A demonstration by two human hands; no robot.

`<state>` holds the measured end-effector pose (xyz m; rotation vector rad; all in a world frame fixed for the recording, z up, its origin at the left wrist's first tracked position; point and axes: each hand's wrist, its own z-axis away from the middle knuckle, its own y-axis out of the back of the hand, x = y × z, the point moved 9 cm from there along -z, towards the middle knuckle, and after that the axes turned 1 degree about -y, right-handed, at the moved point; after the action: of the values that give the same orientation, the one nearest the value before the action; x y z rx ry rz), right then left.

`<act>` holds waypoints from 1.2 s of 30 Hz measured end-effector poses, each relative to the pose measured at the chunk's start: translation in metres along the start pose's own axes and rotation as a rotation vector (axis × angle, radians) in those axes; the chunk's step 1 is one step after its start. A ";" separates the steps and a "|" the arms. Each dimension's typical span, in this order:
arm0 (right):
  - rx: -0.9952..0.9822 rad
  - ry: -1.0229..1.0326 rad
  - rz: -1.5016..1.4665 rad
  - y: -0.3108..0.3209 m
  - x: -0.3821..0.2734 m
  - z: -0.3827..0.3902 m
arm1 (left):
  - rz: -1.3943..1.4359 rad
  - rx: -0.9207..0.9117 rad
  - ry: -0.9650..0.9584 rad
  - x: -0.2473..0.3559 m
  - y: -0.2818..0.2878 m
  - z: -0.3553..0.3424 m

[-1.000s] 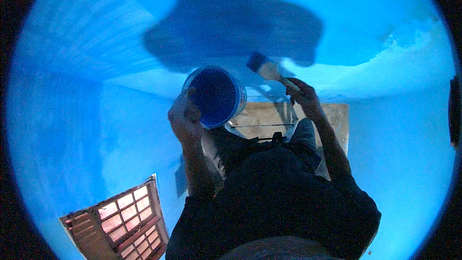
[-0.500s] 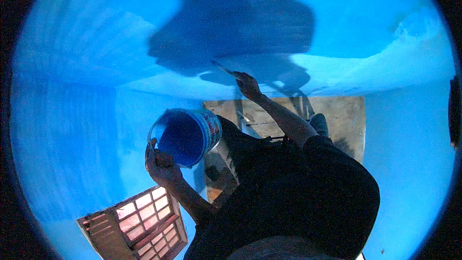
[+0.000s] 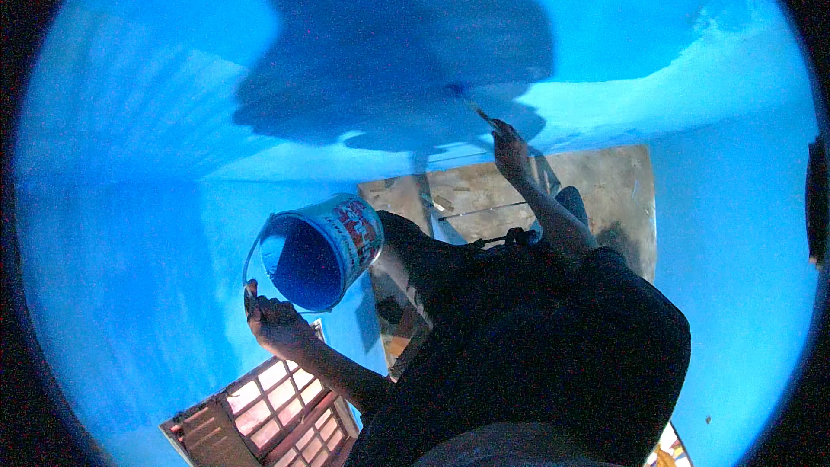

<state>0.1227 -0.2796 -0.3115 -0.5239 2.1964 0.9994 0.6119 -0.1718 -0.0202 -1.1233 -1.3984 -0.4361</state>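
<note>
My left hand (image 3: 278, 329) is closed round the wire handle of a paint bucket (image 3: 356, 238). The bucket tilts so that its open mouth shows, with deep blue paint (image 3: 304, 266) inside. In my right hand (image 3: 512, 152) is a paintbrush (image 3: 481, 114), gripped by its handle. Its dark bristle end meets the blue wall (image 3: 389, 60) ahead of me, inside the shadow my body casts there. Fresh darker blue covers the upper wall, while a paler strip (image 3: 622, 104) runs along its lower part.
Far below is a brownish floor (image 3: 605, 177), with thin bars that look like part of a ladder (image 3: 484, 212) near my legs. A barred window (image 3: 277, 406) with a wooden shutter lies at the lower left. Blue walls stand on both sides.
My right hand and the brush have moved to the right, and the bristles now sit higher on the wall. The bucket and my left hand have shifted slightly left and down.
</note>
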 end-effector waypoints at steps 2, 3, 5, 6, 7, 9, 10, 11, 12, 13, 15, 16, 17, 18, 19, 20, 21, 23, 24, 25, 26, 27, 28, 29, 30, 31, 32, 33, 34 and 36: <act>0.043 -0.126 -0.061 0.030 0.020 0.023 | -0.044 -0.033 -0.004 0.003 0.008 -0.007; 0.051 -0.253 -0.155 0.041 0.035 0.042 | -0.001 -0.020 -0.004 0.003 0.008 -0.006; 0.181 -0.457 -0.382 0.044 0.078 0.070 | 0.083 -0.009 0.005 0.002 -0.002 -0.002; 0.307 -0.524 -0.505 0.036 0.112 0.085 | 0.060 -0.049 0.009 -0.002 -0.012 -0.002; 0.417 -0.589 -0.648 0.037 0.110 0.086 | -0.036 -0.022 -0.030 0.002 -0.011 0.000; 0.454 -0.616 -0.755 0.014 0.086 0.075 | -0.222 0.026 -0.106 0.009 -0.010 0.000; 0.444 -0.620 -0.591 0.004 0.073 0.063 | -0.130 -0.008 -0.075 0.005 -0.008 -0.004; 0.286 -0.822 -0.523 -0.010 0.040 0.054 | -0.046 -0.028 -0.052 0.003 0.004 -0.006; 0.255 -0.642 -0.281 -0.015 0.022 0.039 | 0.048 -0.066 -0.016 0.000 0.004 -0.008; 0.306 -0.546 -0.210 -0.034 0.021 0.034 | 0.066 -0.079 0.006 -0.004 0.000 -0.011; 0.221 -0.546 -0.164 -0.076 0.002 0.037 | 0.098 -0.082 0.029 -0.007 -0.003 -0.012; 0.187 -0.597 -0.190 -0.095 -0.004 0.040 | 0.047 -0.073 0.016 -0.007 -0.006 -0.013; 0.127 -0.624 -0.269 -0.106 -0.023 0.040 | -0.015 -0.052 -0.010 -0.003 -0.002 -0.011; 0.069 -0.652 -0.341 -0.113 -0.043 0.039 | -0.070 -0.033 -0.035 -0.002 0.003 -0.011; -0.015 -0.606 -0.391 -0.121 -0.057 0.042 | -0.104 -0.010 -0.046 -0.001 0.008 -0.012; -0.097 -0.559 -0.440 -0.127 -0.070 0.046 | -0.139 0.012 -0.057 -0.002 0.013 -0.013; -0.154 -0.491 -0.433 -0.132 -0.078 0.050 | -0.172 0.029 -0.066 -0.002 0.019 -0.015; -0.238 -0.337 -0.351 -0.141 -0.077 0.067 | -0.402 -0.006 -0.126 0.003 0.015 -0.017; -0.241 -0.250 -0.329 -0.145 -0.077 0.068 | -0.506 0.007 -0.160 0.011 0.007 -0.014; -0.242 -0.156 -0.306 -0.148 -0.080 0.068 | -0.602 0.026 -0.197 0.016 0.003 -0.012; -0.212 -0.064 -0.319 -0.147 -0.082 0.067 | -0.587 0.033 -0.188 0.016 0.004 -0.013; -0.189 0.031 -0.341 -0.143 -0.094 0.065 | -0.580 0.050 -0.183 0.017 0.010 -0.013; -0.333 -0.035 -0.398 -0.149 -0.091 0.065 | -0.524 0.044 -0.170 0.017 0.015 -0.014; -0.375 -0.017 -0.340 -0.154 -0.088 0.060 | -0.466 0.037 -0.157 0.016 0.018 -0.016; -0.405 -0.006 -0.268 -0.160 -0.072 0.054 | -0.352 -0.007 -0.126 0.010 0.011 -0.017; -0.435 0.002 -0.196 -0.164 -0.056 0.049 | -0.239 -0.052 -0.093 0.005 0.004 -0.019; -0.362 0.058 -0.091 -0.144 -0.065 0.042 | -0.213 -0.045 -0.088 0.007 0.010 -0.017; -0.134 0.064 -0.018 -0.121 -0.059 0.030 | -0.179 -0.055 -0.074 0.008 0.006 -0.017; -0.123 -0.001 -0.059 -0.105 -0.035 0.025 | -0.145 -0.067 -0.059 0.008 0.003 -0.016; -0.090 0.012 -0.040 -0.078 0.004 0.028 | -0.099 -0.080 -0.043 0.004 -0.001 -0.019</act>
<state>0.1768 -0.3068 -0.3679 -0.6137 2.1509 1.0802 0.6223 -0.1859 -0.0128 -1.1371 -1.4902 -0.5460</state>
